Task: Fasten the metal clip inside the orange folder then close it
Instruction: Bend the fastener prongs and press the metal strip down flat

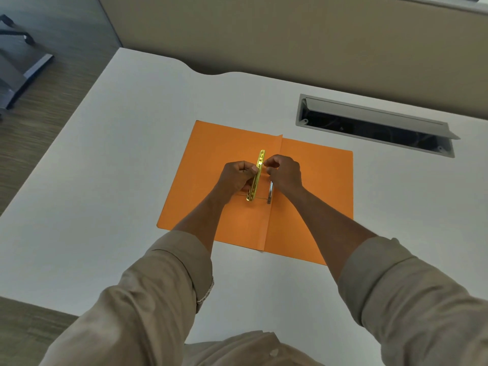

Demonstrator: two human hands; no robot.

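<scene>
Rolled beige sleeves [169, 273] reach forward over the white desk [105, 154] so both hands meet above the orange folder [317, 186], which lies open and flat, likely to leave the fastener reachable. Left hand [236, 178] and right hand [284, 174] pinch the gold metal clip [256, 178] between thumbs and fingertips, tilted up off the page. Just below the right fingers sits a silvery piece [270, 194]. Beyond the fingers lies a cable hatch [375, 122].

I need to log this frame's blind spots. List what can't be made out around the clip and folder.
Head view only:
- Metal clip: its prongs are hidden by the left hand and right hand.
- Orange folder: near middle covered by forearms.
- Cable hatch: interior too dark.
</scene>
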